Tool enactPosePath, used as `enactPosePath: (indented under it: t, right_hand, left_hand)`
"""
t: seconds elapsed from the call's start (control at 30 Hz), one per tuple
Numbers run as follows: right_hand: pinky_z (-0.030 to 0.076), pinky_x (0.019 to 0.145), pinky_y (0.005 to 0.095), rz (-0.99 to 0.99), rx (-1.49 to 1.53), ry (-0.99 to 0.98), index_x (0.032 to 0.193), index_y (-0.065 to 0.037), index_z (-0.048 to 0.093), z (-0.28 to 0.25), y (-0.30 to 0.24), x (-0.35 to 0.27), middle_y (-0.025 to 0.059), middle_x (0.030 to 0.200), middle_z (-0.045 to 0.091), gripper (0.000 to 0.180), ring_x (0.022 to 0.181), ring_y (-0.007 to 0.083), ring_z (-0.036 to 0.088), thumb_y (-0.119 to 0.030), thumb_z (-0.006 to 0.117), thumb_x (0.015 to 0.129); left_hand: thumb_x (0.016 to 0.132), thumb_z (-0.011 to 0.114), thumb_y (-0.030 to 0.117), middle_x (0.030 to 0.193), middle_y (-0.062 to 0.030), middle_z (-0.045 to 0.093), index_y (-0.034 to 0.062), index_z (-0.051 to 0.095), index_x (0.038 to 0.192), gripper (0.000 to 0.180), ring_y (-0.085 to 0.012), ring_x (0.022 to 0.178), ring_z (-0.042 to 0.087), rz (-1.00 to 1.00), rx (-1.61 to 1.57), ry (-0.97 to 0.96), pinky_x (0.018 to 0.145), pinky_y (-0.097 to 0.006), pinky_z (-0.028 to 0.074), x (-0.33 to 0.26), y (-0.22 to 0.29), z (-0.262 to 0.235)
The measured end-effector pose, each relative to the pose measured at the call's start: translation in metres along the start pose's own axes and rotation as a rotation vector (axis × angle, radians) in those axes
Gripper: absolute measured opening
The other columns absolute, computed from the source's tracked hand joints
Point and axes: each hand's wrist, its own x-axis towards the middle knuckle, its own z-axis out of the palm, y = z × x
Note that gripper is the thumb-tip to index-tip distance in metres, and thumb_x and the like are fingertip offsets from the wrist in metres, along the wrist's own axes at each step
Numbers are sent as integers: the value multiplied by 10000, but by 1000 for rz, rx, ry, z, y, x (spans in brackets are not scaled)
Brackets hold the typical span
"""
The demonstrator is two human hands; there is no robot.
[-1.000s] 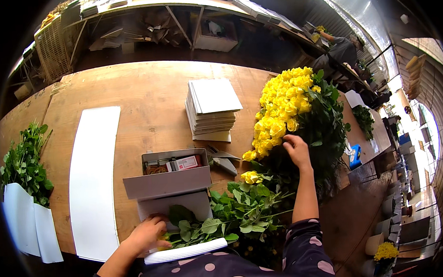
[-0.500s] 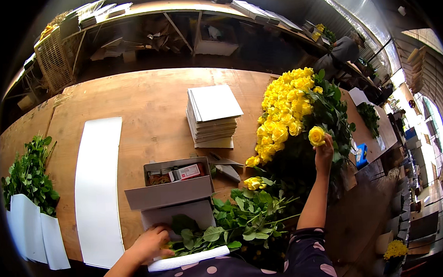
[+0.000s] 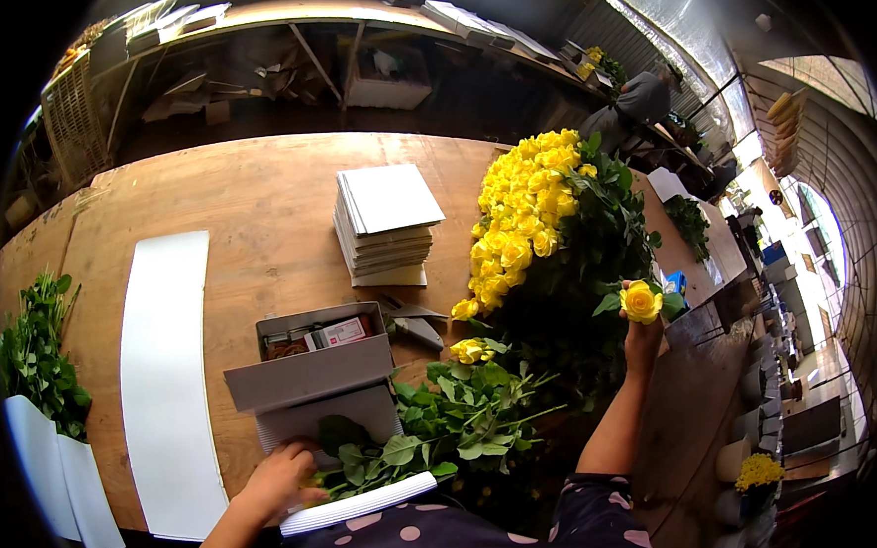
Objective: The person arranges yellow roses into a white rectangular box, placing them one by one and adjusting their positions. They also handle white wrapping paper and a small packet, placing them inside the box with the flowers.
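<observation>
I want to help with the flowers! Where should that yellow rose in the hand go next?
Probably onto the leafy green stems that the left hand steadies, beside the other yellow rose lying there. The right hand holds its single yellow rose raised, apart from the bunch.

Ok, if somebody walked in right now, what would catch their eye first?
First the big heap of yellow roses at the right of the wooden table, beside a stack of white sheets. Next, the right hand lifting a single yellow rose at the heap's near edge. The left hand rests on leafy stems by a grey cardboard box.
</observation>
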Motion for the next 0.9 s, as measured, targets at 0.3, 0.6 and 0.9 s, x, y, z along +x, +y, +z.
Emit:
enactPosePath:
  t: [0.3,0.6,0.9]
  right_hand:
    - [417,777,311,-125,-77,476,972,14,509,-36,-51,40,123,935,558,203,859,235,547,-21,522,772]
    - [451,810,378,265,-515,-306,1135,-98,464,107,59,101,48,1154,471,391,1063,247,459,-19,527,758]
    - [453,759,363,133,-254,-45,992,-31,517,137,74,58,110,1008,522,215,892,312,548,-63,553,782]
  left_hand:
    - [632,708,340,1129,-119,478,13,554,838,415,-304,1055,439,33,15,35,893,-369,380,-5,1,0]
    - [652,683,371,1140,-115,480,8,562,855,434,-303,1069,432,-34,14,-30,898,-376,376,1,15,-11]
    - [657,681,362,1158,-113,474,15,566,832,405,-301,1089,421,-10,59,-12,900,-371,376,-5,9,-7]
